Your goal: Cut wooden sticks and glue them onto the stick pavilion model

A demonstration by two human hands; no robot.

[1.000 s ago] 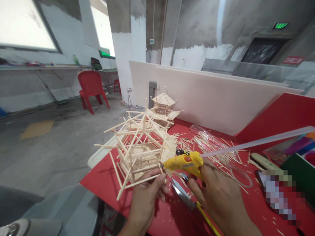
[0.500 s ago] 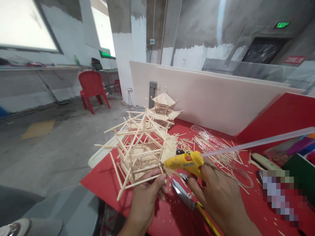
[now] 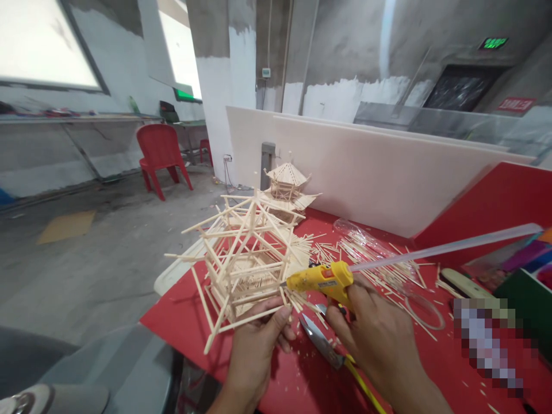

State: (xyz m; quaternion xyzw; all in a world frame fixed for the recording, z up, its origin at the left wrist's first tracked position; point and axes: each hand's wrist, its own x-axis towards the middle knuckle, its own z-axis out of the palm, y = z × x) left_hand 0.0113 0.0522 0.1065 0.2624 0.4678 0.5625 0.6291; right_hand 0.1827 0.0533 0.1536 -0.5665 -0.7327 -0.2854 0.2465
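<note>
A pavilion frame of thin wooden sticks (image 3: 254,247) stands on the red tabletop (image 3: 172,310) in front of me. My left hand (image 3: 263,333) grips a stick at its lower front, thumb on top. In my right hand (image 3: 375,322) is a yellow hot glue gun (image 3: 321,279), with a long clear glue stick (image 3: 448,244) coming out of its back. The gun's nozzle sits at a joint on the frame's front right; whether it touches cannot be made out. Below the gun lie pliers (image 3: 321,342) with yellow handles, partly behind my right hand.
Behind the frame stands a second stick pavilion (image 3: 288,184) with a finished roof. Loose sticks (image 3: 371,256) lie on the right, some in clear plastic. White boards (image 3: 345,167) rise at the back. A grey stool (image 3: 116,362) is at lower left.
The glue gun and my right hand have shifted slightly left, and the gun's rear has tipped a little. My left hand stays on the frame.
</note>
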